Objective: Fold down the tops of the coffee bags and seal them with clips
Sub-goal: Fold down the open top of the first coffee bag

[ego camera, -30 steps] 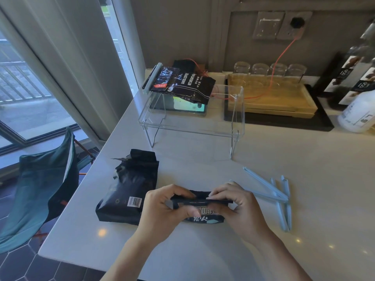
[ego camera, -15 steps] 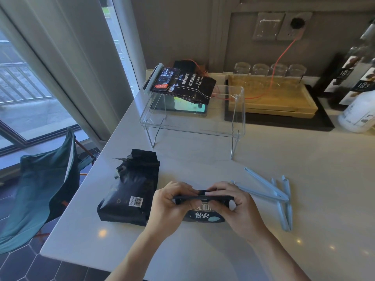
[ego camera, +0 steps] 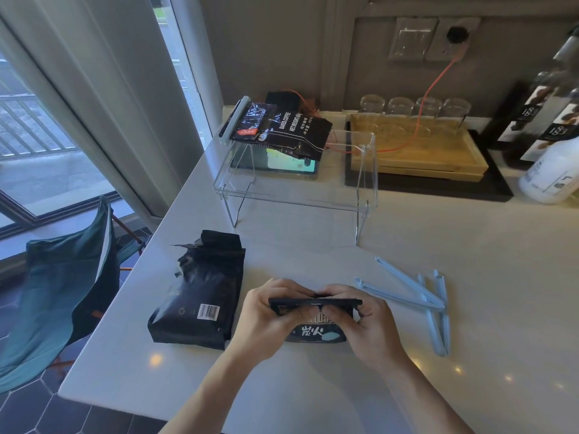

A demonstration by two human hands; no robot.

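Observation:
A small black coffee bag [ego camera: 316,332] with a pale blue mark stands near the counter's front edge. My left hand [ego camera: 266,321] and my right hand [ego camera: 369,327] both pinch its folded-over top, a flat dark strip between my thumbs and fingers. A larger black coffee bag [ego camera: 200,296] with a barcode lies flat to the left, its top crumpled and open. Several light blue clips [ego camera: 416,296] lie loose on the counter to the right of my hands. Two more bags [ego camera: 282,130] rest on a clear stand, one with a blue clip [ego camera: 235,120] along its edge.
The clear acrylic stand [ego camera: 363,195] sits behind my hands with a tablet [ego camera: 282,164] under it. A wooden tray [ego camera: 438,158] with upturned glasses and bottles [ego camera: 551,170] stand at the back right. The counter [ego camera: 470,308] ends at left above a teal chair [ego camera: 62,292].
My hands have rolled the small bag's top further down and drawn closer together; the folded strip now sits flatter and higher over the bag's label.

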